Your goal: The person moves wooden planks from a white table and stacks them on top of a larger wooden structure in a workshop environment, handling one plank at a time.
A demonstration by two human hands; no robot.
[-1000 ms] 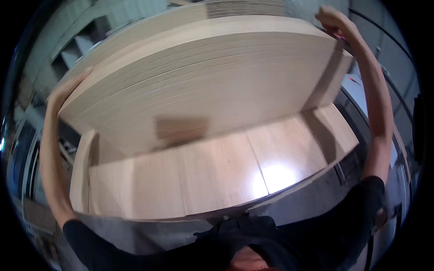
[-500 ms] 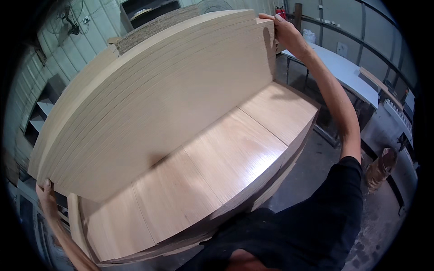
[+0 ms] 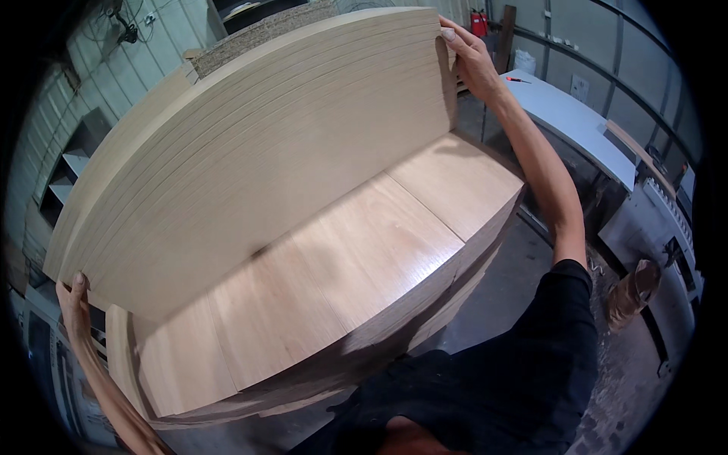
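Note:
A wide stack of light wooden boards [image 3: 296, 144] stands on its long edge, with thin parallel lines along its upper part. My left hand [image 3: 74, 299] grips its lower left end, the thumb on the near face. At the upper right end my right hand [image 3: 472, 61] holds on, thumb in front and the other fingers partly hidden at the end. Beneath lie side-by-side wooden panels [image 3: 356, 250] with a glossy tan surface, on top of a layered pile whose near edge curves. A wooden strip [image 3: 120, 356] stands at the left end of this pile.
Behind the stack is a rough particleboard piece [image 3: 262, 38]. To the right stands a white-topped table [image 3: 569, 114] with a small red tool [image 3: 518, 80] on it. A brown paper bag [image 3: 634, 294] sits on the floor. A fire extinguisher [image 3: 478, 23] is at the back.
The step at the stack's upper right end is gone; its edges now sit even there. My right hand has shifted slightly, and the whole view has moved a little.

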